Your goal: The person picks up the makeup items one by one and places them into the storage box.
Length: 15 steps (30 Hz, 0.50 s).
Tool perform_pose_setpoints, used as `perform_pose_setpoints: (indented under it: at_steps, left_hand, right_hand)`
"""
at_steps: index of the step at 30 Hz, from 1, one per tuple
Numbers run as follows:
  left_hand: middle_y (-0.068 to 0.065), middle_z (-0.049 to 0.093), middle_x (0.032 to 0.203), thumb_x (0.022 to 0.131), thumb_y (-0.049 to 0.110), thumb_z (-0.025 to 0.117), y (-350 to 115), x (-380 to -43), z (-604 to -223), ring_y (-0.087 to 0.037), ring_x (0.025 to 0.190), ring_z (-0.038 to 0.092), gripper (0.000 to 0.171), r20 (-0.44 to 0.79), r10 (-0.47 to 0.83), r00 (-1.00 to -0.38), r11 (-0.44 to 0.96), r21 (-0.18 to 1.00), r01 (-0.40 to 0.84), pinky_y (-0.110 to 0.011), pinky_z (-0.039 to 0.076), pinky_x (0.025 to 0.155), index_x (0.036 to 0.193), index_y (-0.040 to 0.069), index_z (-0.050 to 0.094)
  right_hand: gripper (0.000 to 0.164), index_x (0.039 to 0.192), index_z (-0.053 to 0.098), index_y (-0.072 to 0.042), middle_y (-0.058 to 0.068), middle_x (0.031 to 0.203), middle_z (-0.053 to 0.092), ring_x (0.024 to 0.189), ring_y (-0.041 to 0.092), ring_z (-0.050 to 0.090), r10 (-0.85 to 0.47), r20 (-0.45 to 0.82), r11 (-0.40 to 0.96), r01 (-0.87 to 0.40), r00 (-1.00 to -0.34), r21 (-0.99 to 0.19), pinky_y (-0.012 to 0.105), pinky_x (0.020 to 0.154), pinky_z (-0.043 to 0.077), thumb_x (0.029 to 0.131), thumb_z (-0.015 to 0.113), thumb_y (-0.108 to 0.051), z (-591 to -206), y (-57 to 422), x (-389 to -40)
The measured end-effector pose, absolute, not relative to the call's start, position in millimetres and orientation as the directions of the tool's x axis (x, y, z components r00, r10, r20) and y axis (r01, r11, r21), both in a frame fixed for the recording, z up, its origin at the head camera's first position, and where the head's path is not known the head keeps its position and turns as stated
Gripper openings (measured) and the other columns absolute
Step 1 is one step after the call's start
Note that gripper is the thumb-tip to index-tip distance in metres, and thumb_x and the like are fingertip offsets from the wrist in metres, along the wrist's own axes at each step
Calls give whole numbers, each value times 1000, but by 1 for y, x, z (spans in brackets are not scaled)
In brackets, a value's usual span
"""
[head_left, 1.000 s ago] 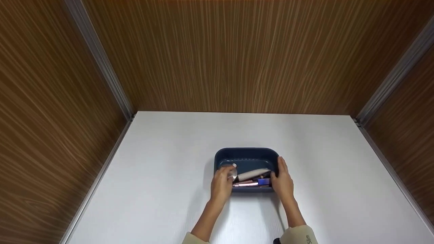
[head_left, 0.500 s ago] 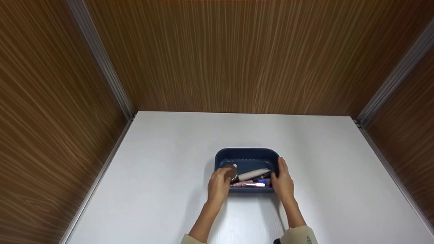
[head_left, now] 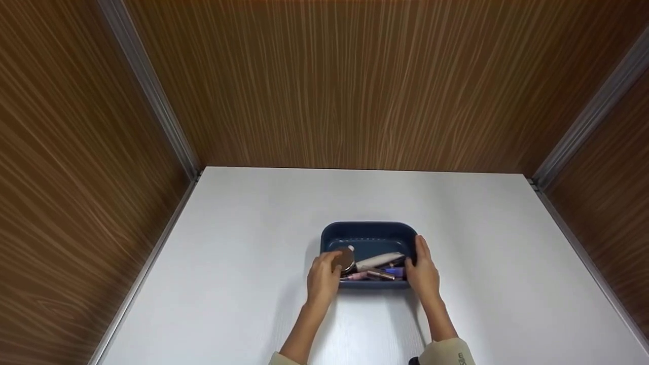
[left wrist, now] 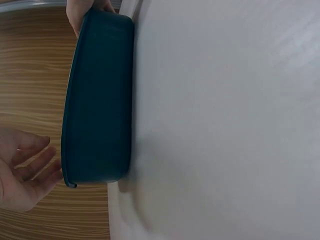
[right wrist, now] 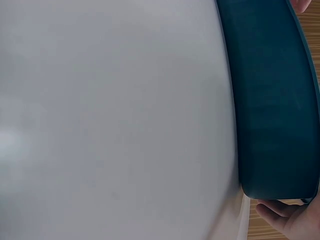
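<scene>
A dark blue plastic bin (head_left: 372, 285) sits on the white table. My right hand (head_left: 424, 274) grips its right wall, thumb inside and fingers along the outside. My left hand (head_left: 322, 279) is at the near left corner, its loosely bent fingers right at the rim; in the left wrist view that hand (left wrist: 22, 172) holds nothing. Beside its fingertips, inside the bin, lies a round brown-topped container (head_left: 346, 260). A pale tube (head_left: 379, 260), a pink slim item (head_left: 356, 276), a shiny slender piece (head_left: 381, 274) and a blue item (head_left: 395, 271) lie toward the bin's front.
Brown wood-grain panels (head_left: 355, 86) rise behind the table (head_left: 243, 243) and at both sides, with grey metal strips (head_left: 152, 91) along the corners. A thin cord (head_left: 419, 319) runs beside the right forearm.
My left hand has drawn back to the left, out from over the round container, uncovering its brown top. The shiny slender piece has shifted slightly in the bin. My right hand has stayed put.
</scene>
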<state>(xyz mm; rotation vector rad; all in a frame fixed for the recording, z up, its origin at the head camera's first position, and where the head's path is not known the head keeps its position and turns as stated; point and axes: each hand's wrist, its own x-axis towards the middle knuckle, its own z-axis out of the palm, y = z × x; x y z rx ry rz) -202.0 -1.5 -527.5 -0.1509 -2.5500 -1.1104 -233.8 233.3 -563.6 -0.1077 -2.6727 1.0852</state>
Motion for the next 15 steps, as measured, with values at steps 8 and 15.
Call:
perform_pose_setpoints:
  at_steps: [8, 15]
  left_hand:
    - [-8, 63, 102, 79, 1, 68, -5, -202, -526, -25, 96, 57, 25, 347, -54, -936, 675, 704, 222, -36, 46, 80, 104, 5, 67]
    - [-7, 63, 101, 79, 0, 67, -9, -205, -524, -24, 95, 57, 24, 372, -60, -926, 688, 687, 232, -35, 46, 80, 102, 5, 68]
  right_hand:
    - [61, 142, 26, 5, 21, 146, 22, 126, 39, 30, 137, 164, 694, -24, -977, -720, 51, 94, 32, 87, 53, -4, -562, 236, -234]
    - [62, 142, 22, 6, 23, 147, 18, 133, 38, 17, 107, 102, 660, -6, -989, -751, 47, 104, 17, 89, 52, -4, -557, 238, -237]
